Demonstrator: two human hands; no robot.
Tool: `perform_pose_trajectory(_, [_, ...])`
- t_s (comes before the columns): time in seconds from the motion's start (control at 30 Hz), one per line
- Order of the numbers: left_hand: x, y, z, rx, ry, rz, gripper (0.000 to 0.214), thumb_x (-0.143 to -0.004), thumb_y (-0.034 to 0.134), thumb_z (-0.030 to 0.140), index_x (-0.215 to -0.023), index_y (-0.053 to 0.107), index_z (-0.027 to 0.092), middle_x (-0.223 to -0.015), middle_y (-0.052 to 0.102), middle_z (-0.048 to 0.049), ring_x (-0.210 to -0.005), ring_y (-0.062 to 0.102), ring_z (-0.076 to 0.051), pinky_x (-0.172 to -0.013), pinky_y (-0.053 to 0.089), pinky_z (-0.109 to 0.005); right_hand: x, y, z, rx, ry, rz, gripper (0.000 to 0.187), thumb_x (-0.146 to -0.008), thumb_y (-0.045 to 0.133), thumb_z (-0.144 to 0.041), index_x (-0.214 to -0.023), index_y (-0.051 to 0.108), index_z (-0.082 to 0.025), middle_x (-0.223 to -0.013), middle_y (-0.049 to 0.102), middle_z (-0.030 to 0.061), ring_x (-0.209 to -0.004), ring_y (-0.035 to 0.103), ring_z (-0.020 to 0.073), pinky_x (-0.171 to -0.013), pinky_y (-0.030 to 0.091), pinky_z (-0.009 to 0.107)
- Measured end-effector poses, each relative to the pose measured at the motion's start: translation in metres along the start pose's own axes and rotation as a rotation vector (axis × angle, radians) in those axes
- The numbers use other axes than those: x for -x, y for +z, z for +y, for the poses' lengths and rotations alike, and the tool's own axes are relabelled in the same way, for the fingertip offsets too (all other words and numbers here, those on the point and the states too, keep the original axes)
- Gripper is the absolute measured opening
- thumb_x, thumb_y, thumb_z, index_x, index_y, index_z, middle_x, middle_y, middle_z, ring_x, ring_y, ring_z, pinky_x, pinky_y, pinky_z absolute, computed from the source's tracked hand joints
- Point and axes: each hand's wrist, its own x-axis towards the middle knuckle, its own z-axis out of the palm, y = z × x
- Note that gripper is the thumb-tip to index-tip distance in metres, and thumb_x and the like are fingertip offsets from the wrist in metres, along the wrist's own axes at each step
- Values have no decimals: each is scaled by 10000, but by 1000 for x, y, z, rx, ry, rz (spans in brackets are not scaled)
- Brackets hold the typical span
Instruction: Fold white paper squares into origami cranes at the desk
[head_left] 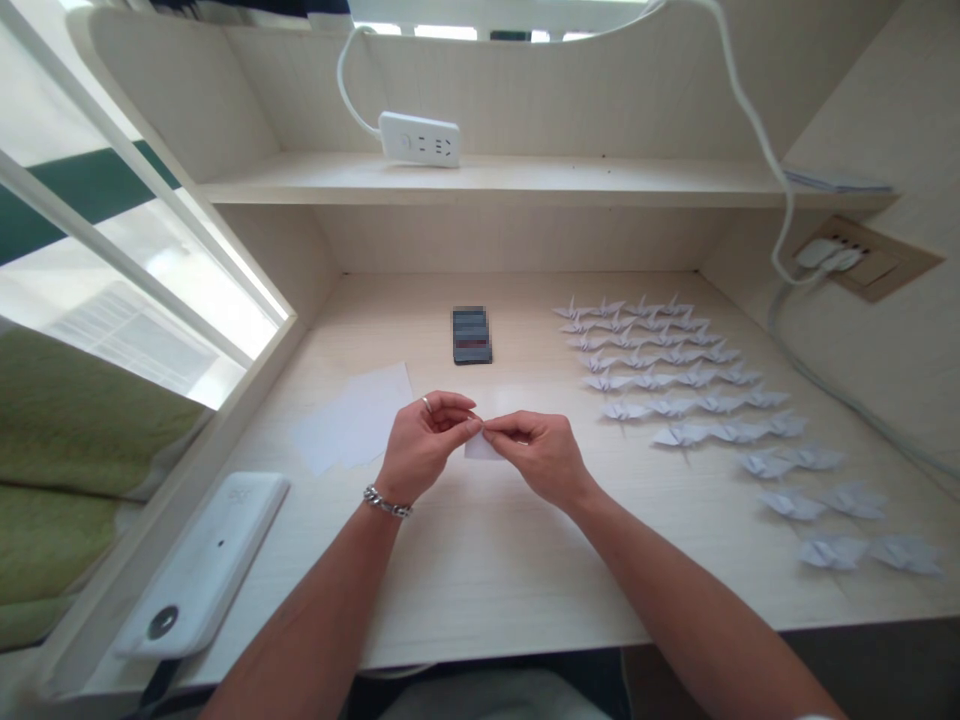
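Observation:
My left hand (424, 442) and my right hand (536, 450) meet at the middle of the pale wooden desk (480, 560). Both pinch a small folded piece of white paper (482, 447) between fingertips, a little above the desk. A ring sits on a left finger and a chain bracelet on the left wrist. Just left of my hands lies a loose stack of white paper sheets (356, 415). To the right, several rows of folded paper cranes (675, 375) are laid out.
A dark phone (472, 335) lies face up behind my hands. A white flat device (202, 565) rests on the desk's left ledge. A power strip (420, 138) sits on the upper shelf, its cable running to a wall socket (840, 258) at the right.

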Motion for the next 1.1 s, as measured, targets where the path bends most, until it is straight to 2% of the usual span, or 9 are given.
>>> perform_pose_trajectory(0.4, [0,0,-1,28,-29,57,281,-604,827,212,-816,661,131,-730,707,-32,-690,661,-140,-671,522,-245,1,-2,-3,152,-149,9,149,-775,640,-182,-835,769,-226,-819,754,38,-743,693,201,-715,539,315])
perform_pose_trajectory(0.47, [0,1,-1,31,-24,75,265,-607,818,210,-795,649,131,-722,701,-29,-679,656,-137,-662,516,-243,-1,-1,0,93,-91,8,137,-766,657,-203,-843,769,-222,-829,755,43,-750,693,203,-713,539,315])
perform_pose_trajectory(0.53, [0,2,-1,25,-19,84,237,-637,790,218,-795,637,131,-721,700,-31,-670,650,-137,-648,509,-244,-3,0,3,-34,25,5,124,-740,693,-239,-835,766,-209,-815,754,49,-738,691,205,-680,541,310])
perform_pose_trajectory(0.63, [0,5,-1,13,-13,67,229,-713,722,237,-893,624,134,-721,702,-30,-648,638,-135,-624,505,-250,-8,1,7,-208,181,13,150,-670,760,-271,-791,759,-183,-765,749,52,-692,680,197,-626,532,294])
perform_pose_trajectory(0.73, [1,6,-3,-21,-8,28,286,-740,709,256,-982,611,139,-716,696,-21,-627,628,-125,-575,486,-228,-10,2,8,-270,222,24,182,-638,785,-286,-773,752,-169,-752,745,57,-685,669,189,-633,521,295])
perform_pose_trajectory(0.83, [1,5,-5,-51,-12,12,304,-706,753,253,-951,614,138,-710,693,-20,-634,632,-120,-563,480,-210,-10,2,7,-320,274,-6,214,-630,790,-309,-774,745,-157,-749,737,62,-682,657,182,-641,519,303])
perform_pose_trajectory(1.0, [0,3,-8,-64,-26,15,292,-701,764,262,-922,617,139,-726,707,-37,-666,656,-141,-610,519,-244,-12,0,6,-464,462,-58,276,-599,804,-356,-767,724,-153,-711,707,40,-656,633,157,-612,532,298])
perform_pose_trajectory(1.1, [-1,3,-9,-87,-34,18,292,-696,767,268,-916,623,141,-733,714,-43,-668,661,-147,-610,521,-248,-13,-2,7,-474,475,-68,284,-560,827,-335,-743,720,-146,-707,707,41,-646,634,153,-620,537,302])
